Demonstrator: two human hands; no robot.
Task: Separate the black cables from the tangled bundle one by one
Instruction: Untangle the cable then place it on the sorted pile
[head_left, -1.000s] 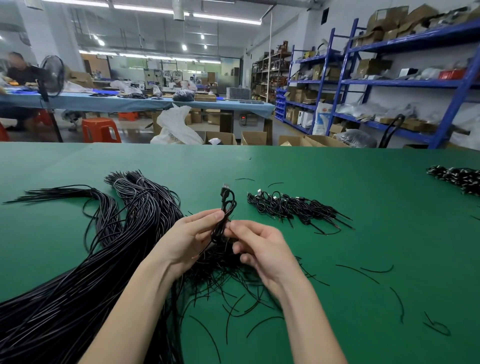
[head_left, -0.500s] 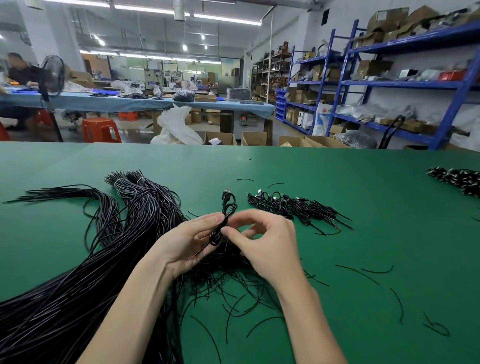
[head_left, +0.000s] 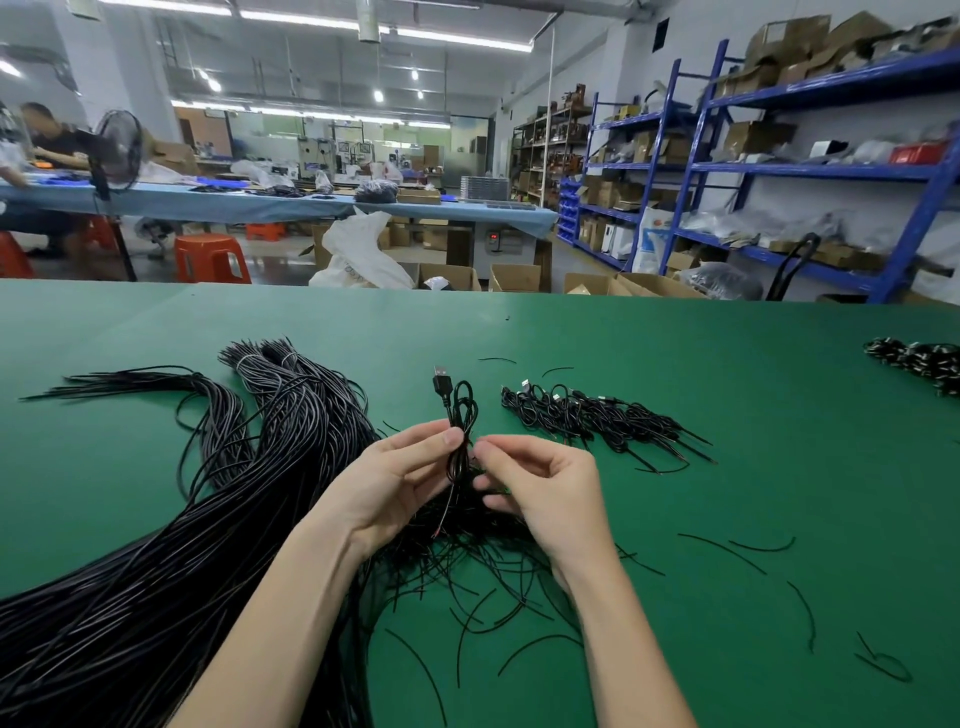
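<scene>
1. a single black cable (head_left: 457, 415) is held upright above the green counter (head_left: 727, 415), folded into a loop, its usb plug (head_left: 441, 382) at the top.
2. the left hand (head_left: 395, 480) is seen pinching the cable just below the loop, thumb tip pressed against it, other fingers curled behind.
3. the right hand (head_left: 540, 486) is held just beside the cable, fingers curled, thumb and forefinger tips brought together at the strand; actual contact cannot be told.
4. the tangled bundle (head_left: 156, 571) is spread across the left of the counter, from the near left corner up under both wrists, loose ends fanned out below the hands.
5. a small heap of separated cables (head_left: 597, 415) is noted on the counter, right of the hands and apart from the bundle.
6. short cut strands (head_left: 727, 551) are scattered on the right of the counter.
7. another dark cable pile (head_left: 919, 358) is glimpsed at the far right edge.
</scene>
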